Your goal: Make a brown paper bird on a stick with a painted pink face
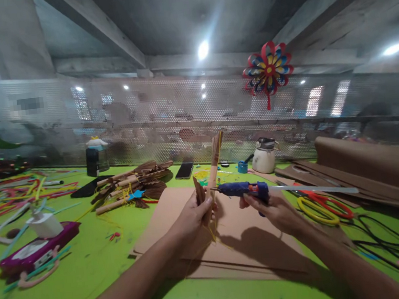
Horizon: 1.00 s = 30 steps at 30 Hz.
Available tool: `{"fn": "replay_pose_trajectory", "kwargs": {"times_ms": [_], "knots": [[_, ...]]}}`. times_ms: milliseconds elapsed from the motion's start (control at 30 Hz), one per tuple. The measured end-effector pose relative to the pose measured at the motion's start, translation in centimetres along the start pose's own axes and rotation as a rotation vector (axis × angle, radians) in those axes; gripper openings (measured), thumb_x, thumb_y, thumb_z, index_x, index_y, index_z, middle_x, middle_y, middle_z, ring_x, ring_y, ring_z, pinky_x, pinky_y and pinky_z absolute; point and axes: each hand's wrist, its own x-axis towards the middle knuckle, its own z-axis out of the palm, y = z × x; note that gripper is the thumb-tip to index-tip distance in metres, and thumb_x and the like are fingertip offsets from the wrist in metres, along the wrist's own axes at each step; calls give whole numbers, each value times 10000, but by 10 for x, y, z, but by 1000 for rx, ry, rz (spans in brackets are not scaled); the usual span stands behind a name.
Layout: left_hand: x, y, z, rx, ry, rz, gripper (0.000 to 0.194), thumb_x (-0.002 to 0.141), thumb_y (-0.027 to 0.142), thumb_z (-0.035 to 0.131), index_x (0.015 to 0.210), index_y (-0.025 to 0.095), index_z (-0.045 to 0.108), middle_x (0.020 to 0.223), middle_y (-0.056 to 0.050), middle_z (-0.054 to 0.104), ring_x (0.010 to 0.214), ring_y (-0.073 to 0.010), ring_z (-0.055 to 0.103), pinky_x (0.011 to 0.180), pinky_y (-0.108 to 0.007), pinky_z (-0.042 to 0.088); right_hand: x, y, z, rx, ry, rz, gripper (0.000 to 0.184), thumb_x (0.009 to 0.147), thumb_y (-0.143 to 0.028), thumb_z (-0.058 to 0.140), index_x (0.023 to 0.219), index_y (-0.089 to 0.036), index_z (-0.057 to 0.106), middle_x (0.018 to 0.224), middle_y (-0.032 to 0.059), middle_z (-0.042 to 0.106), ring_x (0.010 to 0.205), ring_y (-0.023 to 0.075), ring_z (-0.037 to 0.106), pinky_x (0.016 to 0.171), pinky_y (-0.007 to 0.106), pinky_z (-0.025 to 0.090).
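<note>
My left hand (199,208) is closed around a brown paper craft piece (215,167), a tall folded strip with yellow thread along its top and more thread dangling below. In my right hand (273,208) is a blue glue gun (238,189), a long clear glue stick (315,188) poking out of its back. The gun's nozzle points left and meets the paper piece just above my left fingers; whether it touches I cannot tell. Under both hands lie brown cardboard sheets (170,205).
Brown paper bundles (134,183) lie left of the cardboard, near a phone (184,170). Yellow-handled scissors (316,210), red-handled scissors (335,205) and a black cord (390,238) are at right. A purple power strip (41,246) with a white charger sits left. A white jar (263,156) stands behind.
</note>
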Motion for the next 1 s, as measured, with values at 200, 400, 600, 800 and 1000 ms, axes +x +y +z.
{"fn": "replay_pose_trajectory", "kwargs": {"times_ms": [200,400,600,800,1000], "knots": [[-1,0,1,-89,-14,-20,176,808,331,602,844,180,518,748,-14,534,644,-129,465,628,-252,373,2,-1,2,15,1,-12,389,850,-468,443,706,-154,624,699,44,618,645,152,545,587,258,415],[-4,7,6,-164,-41,-54,207,804,339,613,811,162,506,716,-6,520,635,-118,456,613,-237,364,1,-5,5,67,30,13,401,847,-486,448,689,-151,603,662,35,602,577,131,509,530,244,407],[-5,8,4,-157,-21,-72,199,807,316,613,860,145,525,749,-24,562,664,-123,489,638,-235,377,1,-4,6,124,23,16,409,842,-490,454,653,-151,585,628,33,576,601,136,519,568,244,424],[-5,7,1,-170,-16,-87,199,797,319,621,832,147,526,733,-23,568,655,-128,505,650,-252,389,2,-2,6,126,11,27,412,841,-493,452,639,-151,559,615,31,553,601,137,510,572,249,408],[-4,5,1,-209,-29,-85,224,787,317,636,878,145,526,751,-26,566,671,-128,509,647,-248,391,3,0,6,94,27,11,421,851,-488,438,621,-153,548,594,21,520,580,130,480,559,250,388]]}}
